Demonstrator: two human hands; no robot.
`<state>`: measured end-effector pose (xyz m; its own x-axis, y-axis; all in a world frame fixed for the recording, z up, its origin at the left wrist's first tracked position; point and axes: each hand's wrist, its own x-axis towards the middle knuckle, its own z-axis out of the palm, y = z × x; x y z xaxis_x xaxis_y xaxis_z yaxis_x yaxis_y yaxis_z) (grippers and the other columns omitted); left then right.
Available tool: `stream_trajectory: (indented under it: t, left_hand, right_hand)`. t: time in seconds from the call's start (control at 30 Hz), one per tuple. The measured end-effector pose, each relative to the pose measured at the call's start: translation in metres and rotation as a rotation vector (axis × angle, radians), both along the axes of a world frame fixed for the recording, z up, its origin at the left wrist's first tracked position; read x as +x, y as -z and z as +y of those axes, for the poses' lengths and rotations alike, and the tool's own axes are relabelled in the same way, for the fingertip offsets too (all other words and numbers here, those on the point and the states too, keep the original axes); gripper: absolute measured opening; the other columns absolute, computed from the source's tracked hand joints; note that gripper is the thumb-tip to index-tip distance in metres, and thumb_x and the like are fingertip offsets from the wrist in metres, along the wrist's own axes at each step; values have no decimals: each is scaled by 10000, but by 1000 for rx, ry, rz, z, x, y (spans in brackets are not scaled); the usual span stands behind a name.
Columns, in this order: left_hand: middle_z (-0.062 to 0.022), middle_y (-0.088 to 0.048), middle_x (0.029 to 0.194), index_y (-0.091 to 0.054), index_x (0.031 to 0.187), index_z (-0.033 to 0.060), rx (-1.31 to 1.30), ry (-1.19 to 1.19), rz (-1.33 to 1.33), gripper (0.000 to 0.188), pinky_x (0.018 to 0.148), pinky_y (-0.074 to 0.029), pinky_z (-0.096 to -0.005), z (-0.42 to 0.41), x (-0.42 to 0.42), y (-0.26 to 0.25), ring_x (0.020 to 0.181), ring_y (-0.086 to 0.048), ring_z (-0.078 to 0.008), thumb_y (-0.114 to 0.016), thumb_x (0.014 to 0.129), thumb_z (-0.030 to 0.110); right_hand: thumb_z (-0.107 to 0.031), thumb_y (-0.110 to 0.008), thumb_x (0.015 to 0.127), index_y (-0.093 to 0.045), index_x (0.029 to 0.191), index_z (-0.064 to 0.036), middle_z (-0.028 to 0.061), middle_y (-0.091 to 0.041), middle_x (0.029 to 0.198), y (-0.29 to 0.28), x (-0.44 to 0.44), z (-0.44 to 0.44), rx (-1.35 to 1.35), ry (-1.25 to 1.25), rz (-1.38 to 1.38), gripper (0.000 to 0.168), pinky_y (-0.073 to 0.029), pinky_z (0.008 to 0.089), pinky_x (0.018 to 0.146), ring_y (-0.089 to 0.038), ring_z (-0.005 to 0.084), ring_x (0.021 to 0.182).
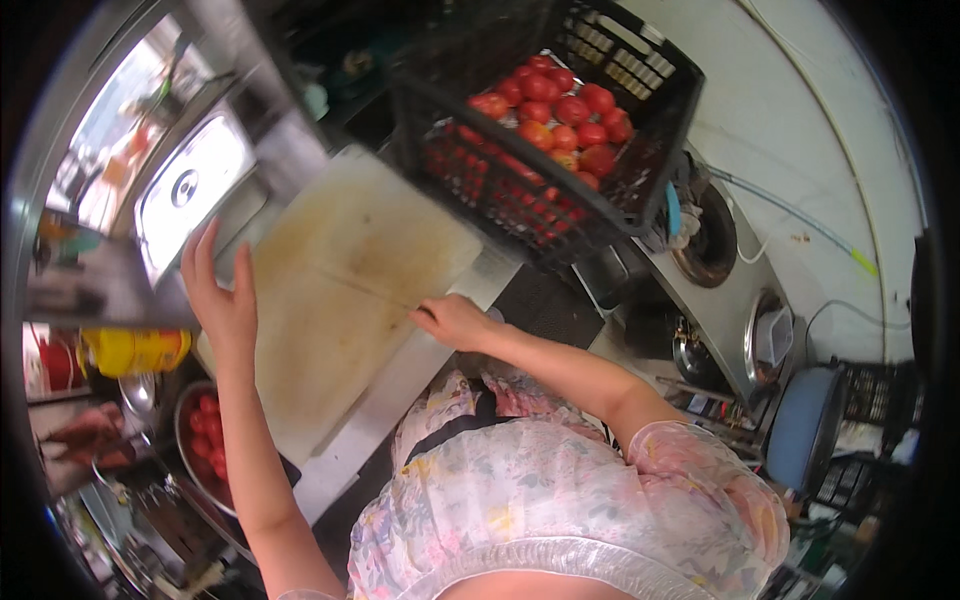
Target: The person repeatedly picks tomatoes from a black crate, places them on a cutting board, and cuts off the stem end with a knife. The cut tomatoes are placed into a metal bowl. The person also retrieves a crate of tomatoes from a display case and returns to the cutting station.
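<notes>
A knife with a dark handle and a thin blade (361, 286) is in my right hand (456, 322), over the near right side of a large white cutting board (330, 360). The blade points left across the board, seen nearly edge-on. Brownish stains mark the board's surface. My left hand (221, 289) is raised at the board's left edge, fingers spread and nothing in them. Beyond the board, a black plastic crate (652, 161) holds many red tomatoes (572, 110). More tomatoes (201, 435) fill a metal bowl (182, 424) left of my left forearm.
A steel sink (161, 225) lies at the upper left, past my left hand. A yellow container (135, 351) stands below it. On the right, a steel counter (697, 315) carries round burner openings and a clear plastic tub (774, 335). The crate stands close to the board's far right corner.
</notes>
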<state>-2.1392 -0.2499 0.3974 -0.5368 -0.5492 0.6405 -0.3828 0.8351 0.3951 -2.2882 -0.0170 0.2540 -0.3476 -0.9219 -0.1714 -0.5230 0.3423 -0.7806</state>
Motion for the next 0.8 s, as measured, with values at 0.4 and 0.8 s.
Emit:
stream_trajectory:
  t: [0.4, 0.8]
  left_hand:
    - [-176, -606, 1047, -587, 1095, 40, -67, 1044, -1457, 411, 810, -462, -408, 197, -382, -4, 965, -586, -334, -675, 732, 214]
    - [-118, -658, 989, -660, 1015, 64, 115, 1137, -1457, 423, 794, -503, -335, 228, -397, 64, 920, -627, -261, -752, 618, 177]
  right_hand:
    - [-433, -510, 870, -597, 778, 6, 223, -601, 663, 7, -47, 9, -198, -167, -93, 457, -480, 457, 603, -600, 402, 636]
    - [-323, -625, 787, -462, 1199, -39, 200, -527, 1125, 18, -77, 11, -525, -155, -58, 527, -369, 460, 917, -502, 360, 1054]
